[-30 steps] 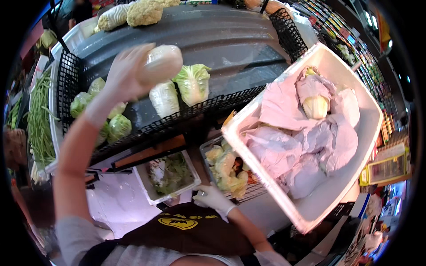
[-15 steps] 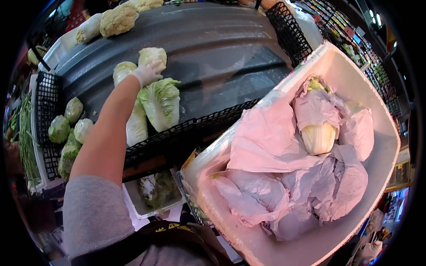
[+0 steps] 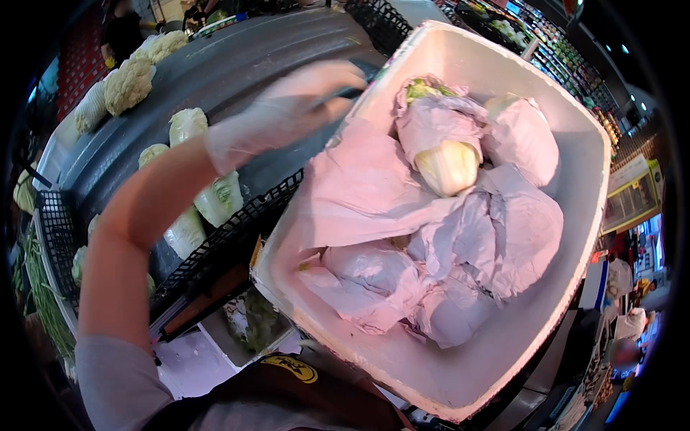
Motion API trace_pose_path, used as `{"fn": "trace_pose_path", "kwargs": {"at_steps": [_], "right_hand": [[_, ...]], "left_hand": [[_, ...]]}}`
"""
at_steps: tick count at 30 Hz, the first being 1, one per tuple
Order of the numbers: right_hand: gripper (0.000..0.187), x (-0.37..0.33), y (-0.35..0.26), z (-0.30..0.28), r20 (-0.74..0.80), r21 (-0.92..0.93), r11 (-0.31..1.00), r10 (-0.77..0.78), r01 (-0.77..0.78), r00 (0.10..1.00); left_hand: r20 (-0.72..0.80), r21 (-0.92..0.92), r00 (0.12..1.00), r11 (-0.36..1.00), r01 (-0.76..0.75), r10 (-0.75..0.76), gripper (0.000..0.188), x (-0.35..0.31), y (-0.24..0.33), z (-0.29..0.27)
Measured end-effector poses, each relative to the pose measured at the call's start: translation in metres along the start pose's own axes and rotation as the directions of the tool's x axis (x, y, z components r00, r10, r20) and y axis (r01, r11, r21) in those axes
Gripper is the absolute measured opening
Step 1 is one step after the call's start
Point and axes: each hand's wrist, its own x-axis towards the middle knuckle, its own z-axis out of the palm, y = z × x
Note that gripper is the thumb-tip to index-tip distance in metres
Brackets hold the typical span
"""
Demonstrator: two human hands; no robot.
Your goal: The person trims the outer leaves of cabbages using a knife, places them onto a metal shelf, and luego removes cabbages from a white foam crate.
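Yellow apron emblem [image 3: 289, 368], no legible text

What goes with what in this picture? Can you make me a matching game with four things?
Things:
1. Cauliflower
2. Green beans
3. Cabbage peeking out in the white box
4. Left hand

Clues:
A. Partly wrapped in pinkish paper
B. Wearing a whitish glove
C. Cream-coloured and bumpy
D. Long, thin and green

Right pairs: 1-C, 2-D, 3-A, 4-B

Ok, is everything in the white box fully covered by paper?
No, a cabbage shows its pale end outside the pinkish paper.
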Motion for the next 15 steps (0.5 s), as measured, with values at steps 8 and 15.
{"fn": "trace_pose_path", "kwargs": {"at_steps": [8,15], "right_hand": [[0.033,-0.022,-0.008,-0.004,-0.17,-0.019,0.999,-0.044,0.042,0.984],[0.042,-0.074,-0.061,-0.033,-0.274,-0.019,0.945,-0.318,0.326,0.907]], "left_hand": [[-0.294,0.066,0.884,0.915,0.399,-0.364,0.023,0.089,0.036,0.148],[-0.131,0.178,0.874,0.856,0.486,-0.468,0.02,0.1,0.06,0.103]]}}
